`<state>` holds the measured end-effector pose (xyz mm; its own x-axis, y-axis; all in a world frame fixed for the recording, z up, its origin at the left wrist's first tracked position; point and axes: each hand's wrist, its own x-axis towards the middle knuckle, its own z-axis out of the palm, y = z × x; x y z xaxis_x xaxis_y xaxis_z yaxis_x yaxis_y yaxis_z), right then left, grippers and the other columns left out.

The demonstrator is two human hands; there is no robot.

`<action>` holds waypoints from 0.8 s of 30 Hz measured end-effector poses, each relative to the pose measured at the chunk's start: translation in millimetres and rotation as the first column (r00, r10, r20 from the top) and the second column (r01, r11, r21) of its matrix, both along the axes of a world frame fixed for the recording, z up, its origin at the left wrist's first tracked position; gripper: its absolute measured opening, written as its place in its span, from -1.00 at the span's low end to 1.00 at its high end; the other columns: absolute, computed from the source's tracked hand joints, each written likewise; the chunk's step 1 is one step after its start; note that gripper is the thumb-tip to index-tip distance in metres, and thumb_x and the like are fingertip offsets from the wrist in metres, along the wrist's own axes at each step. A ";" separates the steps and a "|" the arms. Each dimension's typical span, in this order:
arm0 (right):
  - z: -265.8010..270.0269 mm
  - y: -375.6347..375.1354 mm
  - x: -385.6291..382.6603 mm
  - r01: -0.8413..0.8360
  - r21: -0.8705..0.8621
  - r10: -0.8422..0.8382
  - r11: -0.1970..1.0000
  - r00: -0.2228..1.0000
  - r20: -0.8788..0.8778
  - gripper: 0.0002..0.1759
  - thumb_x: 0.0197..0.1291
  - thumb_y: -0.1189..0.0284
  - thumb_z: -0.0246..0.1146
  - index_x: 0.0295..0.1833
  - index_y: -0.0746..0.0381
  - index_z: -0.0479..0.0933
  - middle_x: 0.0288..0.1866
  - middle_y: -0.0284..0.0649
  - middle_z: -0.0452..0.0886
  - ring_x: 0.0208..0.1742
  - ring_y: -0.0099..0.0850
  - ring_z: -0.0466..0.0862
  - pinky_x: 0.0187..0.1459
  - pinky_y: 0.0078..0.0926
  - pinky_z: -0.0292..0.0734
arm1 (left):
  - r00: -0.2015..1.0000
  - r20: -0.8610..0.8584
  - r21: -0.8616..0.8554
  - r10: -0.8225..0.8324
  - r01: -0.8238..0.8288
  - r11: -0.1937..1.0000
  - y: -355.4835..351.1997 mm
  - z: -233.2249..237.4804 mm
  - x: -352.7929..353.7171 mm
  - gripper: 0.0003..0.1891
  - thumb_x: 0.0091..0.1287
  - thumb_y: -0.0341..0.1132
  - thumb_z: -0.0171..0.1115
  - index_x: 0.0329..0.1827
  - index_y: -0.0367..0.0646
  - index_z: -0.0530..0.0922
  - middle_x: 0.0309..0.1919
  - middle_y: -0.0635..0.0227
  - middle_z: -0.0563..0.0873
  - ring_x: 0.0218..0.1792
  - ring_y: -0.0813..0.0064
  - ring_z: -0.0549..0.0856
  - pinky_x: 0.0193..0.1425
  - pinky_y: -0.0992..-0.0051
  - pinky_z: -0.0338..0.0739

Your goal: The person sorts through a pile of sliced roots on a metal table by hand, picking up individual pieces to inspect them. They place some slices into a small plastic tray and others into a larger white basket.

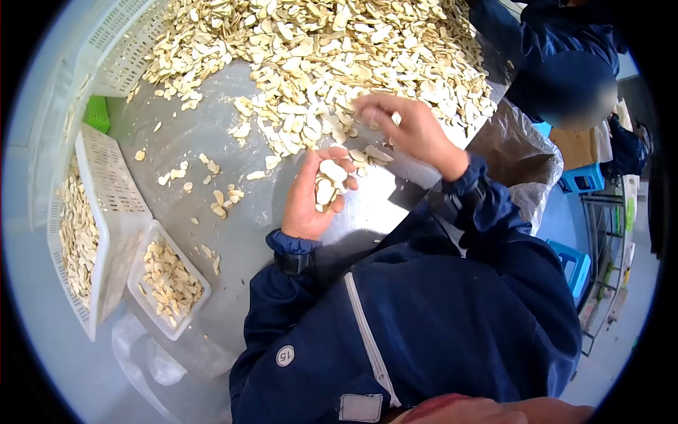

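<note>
Head view: the left hand [311, 201] is cupped, its grip curled round a handful of pale slices [326, 185]. Just past that grip, the right hand [413, 131] rests its fingers on the edge of the big slice pile [318, 49] on the steel worktop [205, 134]. Can't tell if that grip is pinching anything. There's a small white tray [141, 263] of slices well off to the left.

Pale cream slices [318, 42], white mesh baskets [113, 191], grey table [205, 127], navy jacket [424, 318], green crate [97, 113], blue stools [573, 265].

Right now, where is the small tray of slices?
Head view, lower left: the small tray sits on the grey table, beside the white basket, left of the left hand.
</note>
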<state>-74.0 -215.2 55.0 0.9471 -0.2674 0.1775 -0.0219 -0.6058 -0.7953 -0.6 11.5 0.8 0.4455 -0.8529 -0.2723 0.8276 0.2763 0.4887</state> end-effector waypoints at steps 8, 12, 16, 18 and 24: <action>-23.1 -97.8 7.6 0.252 -0.744 -0.301 0.619 0.951 0.072 -0.69 0.35 0.45 0.29 0.15 0.07 0.75 0.20 -0.30 0.76 0.28 -0.18 0.65 0.29 -0.16 0.55 | 0.992 -0.124 -0.173 -0.028 0.007 0.985 4.7 -16.3 6.0 -0.57 0.76 0.05 -0.05 0.07 -0.17 0.56 -0.12 0.20 0.67 -0.26 0.50 0.69 -0.66 0.76 0.43; -20.2 -95.9 6.4 0.287 -0.704 -0.297 0.650 0.948 0.113 -0.73 0.38 0.43 0.28 0.13 0.06 0.75 0.19 -0.33 0.77 0.28 -0.21 0.65 0.30 -0.16 0.53 | 0.992 -0.127 -0.177 -0.012 -0.011 0.984 3.1 -14.2 5.5 -0.56 0.75 0.06 -0.05 0.07 -0.17 0.56 -0.11 0.21 0.67 -0.27 0.51 0.67 -0.66 0.75 0.43; -39.6 -102.9 8.1 0.256 -0.812 -0.254 0.524 0.957 0.138 -0.73 0.37 0.42 0.28 0.12 0.05 0.75 0.15 -0.32 0.78 0.30 -0.20 0.65 0.32 -0.16 0.51 | 0.994 -0.108 -0.158 -0.016 -0.002 0.987 3.9 -13.0 4.7 -0.58 0.75 0.05 -0.04 0.08 -0.16 0.56 -0.10 0.23 0.66 -0.27 0.52 0.66 -0.66 0.76 0.42; -35.2 -105.2 10.9 0.272 -0.804 -0.246 0.529 0.956 0.161 -0.74 0.44 0.36 0.28 0.15 0.04 0.75 0.16 -0.31 0.79 0.19 -0.14 0.72 0.22 -0.14 0.59 | 0.995 -0.098 -0.146 -0.011 -0.003 0.989 5.6 -13.6 5.5 -0.59 0.75 0.03 -0.03 0.09 -0.16 0.56 -0.10 0.24 0.65 -0.27 0.53 0.66 -0.66 0.76 0.41; -6.7 -68.8 3.6 0.278 0.279 -0.253 0.919 0.960 -0.122 -0.52 0.64 0.41 0.19 0.47 0.52 0.42 0.23 0.02 0.77 0.03 -0.36 0.84 0.03 -0.50 0.75 | 0.995 -0.101 -0.142 -0.027 0.012 0.990 4.6 -13.9 5.7 -0.64 0.76 -0.03 -0.02 0.11 -0.16 0.55 -0.11 0.24 0.66 -0.28 0.53 0.66 -0.66 0.75 0.40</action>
